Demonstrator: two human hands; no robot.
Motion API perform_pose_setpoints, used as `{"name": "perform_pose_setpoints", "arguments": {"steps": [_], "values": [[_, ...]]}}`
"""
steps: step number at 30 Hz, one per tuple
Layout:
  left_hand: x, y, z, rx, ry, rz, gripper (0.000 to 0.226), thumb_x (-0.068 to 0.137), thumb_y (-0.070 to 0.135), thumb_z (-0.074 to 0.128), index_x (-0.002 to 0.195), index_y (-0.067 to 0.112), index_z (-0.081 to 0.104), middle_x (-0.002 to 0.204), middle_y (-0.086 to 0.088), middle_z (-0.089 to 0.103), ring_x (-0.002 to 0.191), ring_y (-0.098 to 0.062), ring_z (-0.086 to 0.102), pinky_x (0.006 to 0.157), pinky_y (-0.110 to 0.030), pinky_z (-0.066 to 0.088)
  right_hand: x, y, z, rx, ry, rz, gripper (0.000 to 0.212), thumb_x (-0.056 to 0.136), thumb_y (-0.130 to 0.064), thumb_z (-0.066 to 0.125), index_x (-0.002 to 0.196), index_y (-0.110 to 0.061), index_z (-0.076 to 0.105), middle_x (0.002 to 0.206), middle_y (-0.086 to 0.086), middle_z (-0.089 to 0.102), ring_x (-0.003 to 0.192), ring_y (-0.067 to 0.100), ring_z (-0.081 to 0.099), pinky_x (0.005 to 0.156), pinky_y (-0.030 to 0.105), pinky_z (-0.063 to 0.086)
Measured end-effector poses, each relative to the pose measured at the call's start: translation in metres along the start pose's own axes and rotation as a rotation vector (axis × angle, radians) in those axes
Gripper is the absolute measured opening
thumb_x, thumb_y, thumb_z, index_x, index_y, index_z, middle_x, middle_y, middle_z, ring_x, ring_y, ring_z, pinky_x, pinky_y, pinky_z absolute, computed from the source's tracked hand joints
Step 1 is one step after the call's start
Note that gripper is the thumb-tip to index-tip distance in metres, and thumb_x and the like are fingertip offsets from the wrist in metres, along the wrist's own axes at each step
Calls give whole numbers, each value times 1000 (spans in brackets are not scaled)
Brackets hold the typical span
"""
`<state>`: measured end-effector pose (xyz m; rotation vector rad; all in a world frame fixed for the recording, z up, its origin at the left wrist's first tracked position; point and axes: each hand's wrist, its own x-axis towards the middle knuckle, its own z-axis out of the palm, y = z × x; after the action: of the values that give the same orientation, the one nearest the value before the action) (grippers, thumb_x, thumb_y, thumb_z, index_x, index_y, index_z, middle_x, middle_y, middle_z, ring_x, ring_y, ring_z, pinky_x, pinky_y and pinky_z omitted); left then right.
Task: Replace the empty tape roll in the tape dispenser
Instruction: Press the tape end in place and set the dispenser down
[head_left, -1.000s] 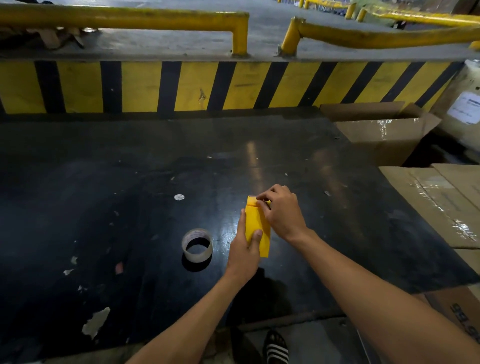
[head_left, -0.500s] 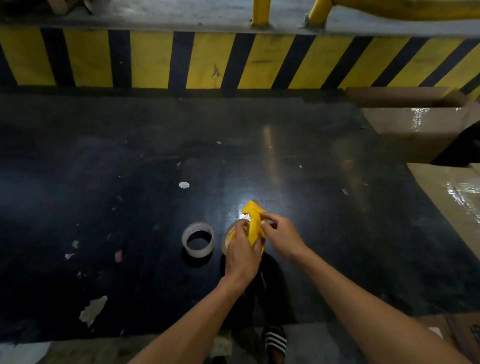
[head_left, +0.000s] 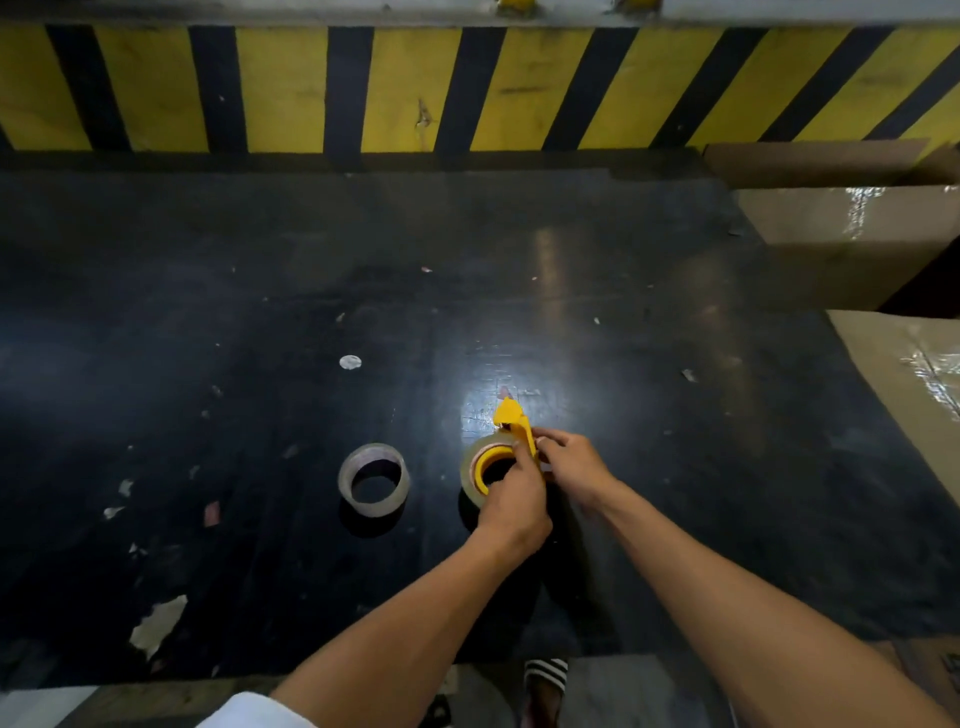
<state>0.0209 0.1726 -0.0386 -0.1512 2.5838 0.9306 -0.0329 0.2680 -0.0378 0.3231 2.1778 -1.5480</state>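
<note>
yellow dispenser (head_left: 511, 423) gripped between both hands, empty roll (head_left: 373, 479) leftward

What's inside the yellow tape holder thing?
A roll of clear tape sits around the yellow tape dispenser's hub. The middle of the hub looks dark and hollow. The left hand covers the roll's near side, so the rest is hidden.

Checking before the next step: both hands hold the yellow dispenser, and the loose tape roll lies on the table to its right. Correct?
Not quite. The head view shows both hands, left and right, on the dispenser, but the loose roll lies on the table to its left.
</note>
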Motion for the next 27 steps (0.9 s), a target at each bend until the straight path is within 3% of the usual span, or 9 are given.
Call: {"name": "perform_pose_setpoints", "arguments": {"steps": [3, 9, 15, 18, 20, 23, 25, 27], "values": [[8, 15, 0, 99, 2, -27, 72, 90, -5, 54, 151, 3, 18, 121, -23, 65, 115, -42, 63, 91, -50, 51, 2, 0, -11, 58, -21, 37, 32, 98, -4, 43, 109, -16, 71, 94, 5, 73, 89, 21, 67, 88, 41, 55], [15, 23, 8, 63, 26, -45, 67, 90, -5, 54, 149, 3, 22, 117, -23, 68, 110, -42, 66, 91, -51, 54, 10, 7, -22, 58, -33, 30, 38, 98, -2, 40, 121, -13, 69, 110, 12, 73, 104, 26, 69, 93, 39, 56], [7, 14, -12, 242, -67, 95, 41, 92, 4, 55, 133, 5, 50, 123, -20, 65, 114, -40, 61, 101, -49, 47, 5, 9, -18, -6, -7, -18, 39, 98, -6, 42, 126, -19, 67, 115, 2, 70, 102, 17, 66, 89, 32, 55], [2, -2, -22, 275, 32, 191, 24, 93, 19, 51, 113, 12, 63, 111, -15, 70, 97, -39, 66, 82, -46, 56, 1, 8, -14, -57, 13, -49, 37, 96, -10, 46, 126, -19, 66, 116, 3, 71, 102, 19, 67, 87, 34, 56], [-3, -18, -28, 233, 184, 284, 31, 88, 22, 47, 111, 16, 67, 109, -9, 73, 92, -37, 67, 76, -42, 52, -2, 6, -11, -98, 28, -73, 33, 95, -12, 50, 123, -16, 67, 112, 5, 73, 101, 23, 68, 89, 39, 56], [-9, -48, -37, 183, 339, 313, 41, 89, 20, 51, 128, 23, 62, 131, -3, 67, 117, -26, 62, 95, -42, 48, -12, 2, -5, -193, 60, -101, 28, 98, -21, 53, 123, -21, 65, 107, 2, 70, 97, 22, 66, 82, 34, 52], [-13, -69, -45, 230, 376, 224, 52, 94, 22, 49, 146, 23, 47, 155, -6, 46, 145, -27, 38, 113, -47, 36, -13, 4, 0, -277, 74, -108, 35, 100, -21, 50, 134, -21, 57, 118, 6, 67, 107, 25, 63, 83, 32, 47], [-16, -88, -54, 275, 391, 91, 63, 98, 23, 48, 157, 23, 28, 167, -8, 21, 156, -31, 12, 123, -52, 20, -15, 6, 3, -367, 82, -117, 38, 101, -20, 47, 139, -21, 52, 125, 8, 65, 113, 29, 61, 84, 32, 44]]}}
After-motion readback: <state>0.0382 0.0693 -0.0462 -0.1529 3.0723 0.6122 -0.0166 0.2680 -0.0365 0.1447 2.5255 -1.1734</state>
